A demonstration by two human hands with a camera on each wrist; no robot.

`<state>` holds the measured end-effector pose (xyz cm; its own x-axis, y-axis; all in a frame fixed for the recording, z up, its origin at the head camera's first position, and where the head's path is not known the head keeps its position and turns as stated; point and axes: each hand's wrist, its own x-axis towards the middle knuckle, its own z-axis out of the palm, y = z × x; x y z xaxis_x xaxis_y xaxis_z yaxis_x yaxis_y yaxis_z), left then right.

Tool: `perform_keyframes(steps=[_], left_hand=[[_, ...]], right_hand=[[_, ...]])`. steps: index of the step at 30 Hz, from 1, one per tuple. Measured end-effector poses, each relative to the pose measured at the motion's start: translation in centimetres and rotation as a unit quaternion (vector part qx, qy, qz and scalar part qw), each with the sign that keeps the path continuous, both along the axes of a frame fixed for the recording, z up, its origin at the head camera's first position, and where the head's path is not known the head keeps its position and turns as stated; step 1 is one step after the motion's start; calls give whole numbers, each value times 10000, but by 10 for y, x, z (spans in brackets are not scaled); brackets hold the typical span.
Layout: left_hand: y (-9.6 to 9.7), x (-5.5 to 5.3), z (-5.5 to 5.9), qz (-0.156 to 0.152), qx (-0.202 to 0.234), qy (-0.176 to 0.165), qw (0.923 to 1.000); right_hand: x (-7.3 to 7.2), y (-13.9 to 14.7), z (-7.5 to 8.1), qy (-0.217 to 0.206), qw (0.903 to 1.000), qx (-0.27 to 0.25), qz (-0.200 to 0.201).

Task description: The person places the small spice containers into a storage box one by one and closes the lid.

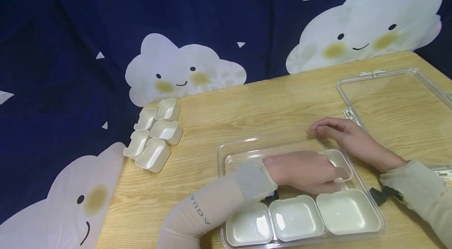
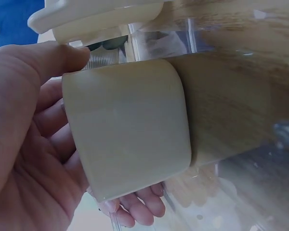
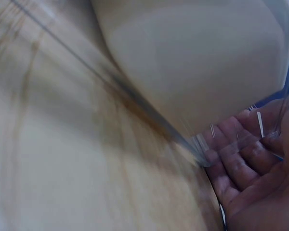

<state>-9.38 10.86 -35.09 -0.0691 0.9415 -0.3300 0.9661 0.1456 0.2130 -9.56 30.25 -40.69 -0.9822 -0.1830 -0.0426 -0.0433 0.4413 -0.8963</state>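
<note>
A clear plastic box (image 1: 257,139) lies on the table in front of me. Three cream-coloured small tubs (image 1: 294,217) fill its near row. My left hand (image 1: 305,172) reaches into the box and grips another cream tub (image 1: 338,162) by its side, near the right wall. In the left wrist view the thumb lies at the rim of that tub (image 2: 127,130) and the fingers pass behind and under it. At the far right corner, my right hand (image 1: 347,139) holds the box's rim. Its fingers (image 3: 241,163) curl by the clear wall in the right wrist view.
Several more cream tubs (image 1: 153,154) stand grouped at the table's left edge. A clear lid (image 1: 399,115) with white clips lies to the right of the box. Behind the table hangs a dark blue curtain (image 1: 219,13) with cloud prints.
</note>
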Motion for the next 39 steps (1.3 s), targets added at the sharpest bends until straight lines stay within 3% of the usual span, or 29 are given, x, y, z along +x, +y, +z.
perform_keyframes(steps=[17,22,39], left_hand=[[1,4,0,-51,24,-383,9992],[1,4,-3,-222,125,-332,9991],[1,4,-3,-379,68,-359,9986]], right_hand=[[0,0,-1,-16,10000,3,49],[0,0,0,-10,10000,-60,56],[1,0,0,62,9997,-226,98]])
